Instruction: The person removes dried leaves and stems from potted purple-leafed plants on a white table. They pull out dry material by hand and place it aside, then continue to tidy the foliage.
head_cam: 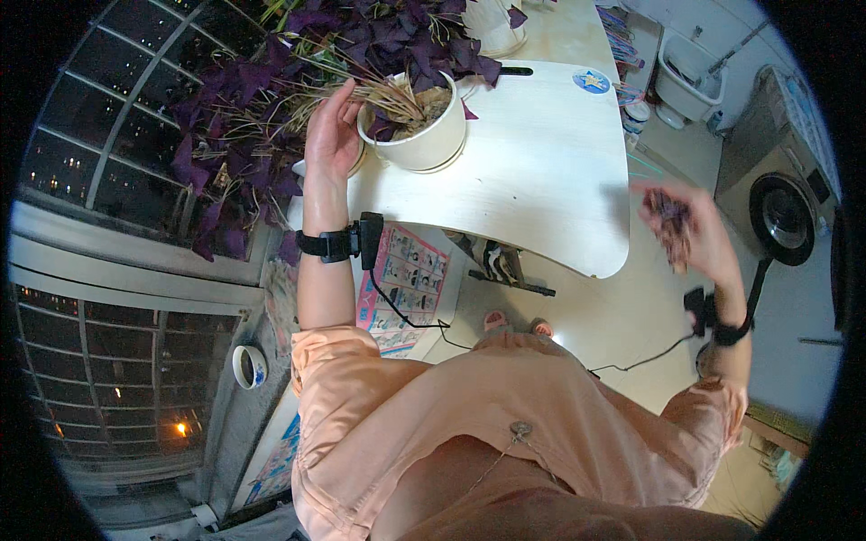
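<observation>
A white round pot [419, 150] with soil stands on the white tabletop, and purple-leaved oxalis stems [379, 91] lean out of it to the left. My left hand [333, 132] is cupped at the pot's left side, its fingertips up against the stems. I see nothing gripped in it, though the inner fingers are partly hidden. Off the table's right edge, my right hand [703, 223] is closed around a crumpled clump of withered purple leaves [668, 216]; it is slightly blurred. Dense purple foliage [237, 149] spreads behind and left of my left hand.
The white table [541, 182] has a curved front edge and a round star sticker [591, 81]. Another white pot [495, 30] stands at the back. Barred windows [128, 101] line the left. At right are a washing machine [781, 216] and a sink [693, 71]. Cables hang from both wristbands.
</observation>
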Action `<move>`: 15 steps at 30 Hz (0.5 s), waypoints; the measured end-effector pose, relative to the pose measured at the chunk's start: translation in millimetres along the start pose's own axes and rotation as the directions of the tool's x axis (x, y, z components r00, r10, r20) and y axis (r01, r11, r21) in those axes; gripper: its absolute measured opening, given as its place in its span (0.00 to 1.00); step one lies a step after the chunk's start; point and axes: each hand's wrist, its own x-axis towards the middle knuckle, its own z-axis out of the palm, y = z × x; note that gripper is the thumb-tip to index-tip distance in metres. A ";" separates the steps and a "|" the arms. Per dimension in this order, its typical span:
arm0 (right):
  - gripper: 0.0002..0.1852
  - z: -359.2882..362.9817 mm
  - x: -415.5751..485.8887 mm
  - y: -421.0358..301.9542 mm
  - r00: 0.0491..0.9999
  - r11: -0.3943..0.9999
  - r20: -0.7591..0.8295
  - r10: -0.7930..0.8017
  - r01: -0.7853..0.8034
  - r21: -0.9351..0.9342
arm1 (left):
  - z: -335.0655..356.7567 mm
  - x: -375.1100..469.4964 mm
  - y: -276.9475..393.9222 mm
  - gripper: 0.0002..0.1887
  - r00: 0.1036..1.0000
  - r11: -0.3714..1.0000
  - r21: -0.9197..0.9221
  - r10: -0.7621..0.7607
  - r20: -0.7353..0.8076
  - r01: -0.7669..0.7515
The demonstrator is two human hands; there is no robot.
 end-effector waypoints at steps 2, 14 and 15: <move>0.15 -7.0 38.4 -14.0 0.973 0.973 0.091 -0.211 0.218 -0.079 | -4.2 1.9 -1.6 0.09 1.000 1.000 -0.028 0.006 0.014 -0.006; 0.12 91.2 267.9 -62.3 0.888 0.852 0.314 0.336 -0.429 0.300 | -12.7 -3.3 -7.5 0.12 0.996 0.996 -0.047 -0.069 0.062 0.072; 0.13 97.5 277.2 -62.7 0.868 0.856 0.290 0.403 -0.470 0.214 | -12.8 -2.5 -6.8 0.13 0.992 0.993 -0.074 -0.085 0.089 0.091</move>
